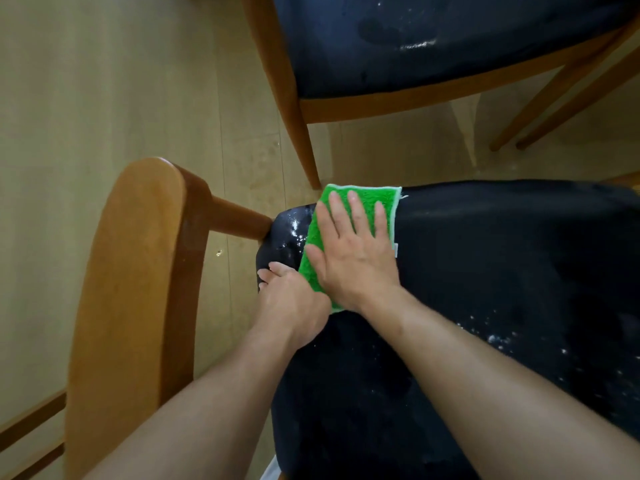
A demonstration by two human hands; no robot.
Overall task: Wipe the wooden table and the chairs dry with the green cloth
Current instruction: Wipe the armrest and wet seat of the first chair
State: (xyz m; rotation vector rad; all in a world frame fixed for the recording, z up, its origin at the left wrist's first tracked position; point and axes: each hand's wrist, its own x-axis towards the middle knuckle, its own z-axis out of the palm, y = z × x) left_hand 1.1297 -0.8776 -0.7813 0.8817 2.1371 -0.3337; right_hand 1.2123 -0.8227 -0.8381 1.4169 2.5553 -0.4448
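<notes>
Left to right: left hand [294,303], fingers curled over the near chair [485,306] seat's left edge; right hand [353,251], flat, fingers straight, pressing the green cloth [367,199] onto the seat's far-left corner. Droplets [294,230] lie left of the cloth: sweep leftward under even pressure.

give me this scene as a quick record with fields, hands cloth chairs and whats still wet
right hand: flat, fingers straight, pressing on the green cloth
left hand: grips the edge of the near chair seat
cloth: spread on the near seat's far left corner
still wet: droplets beside the cloth and at the seat's right
far chair seat: wet patches show
floor: light wood
</notes>
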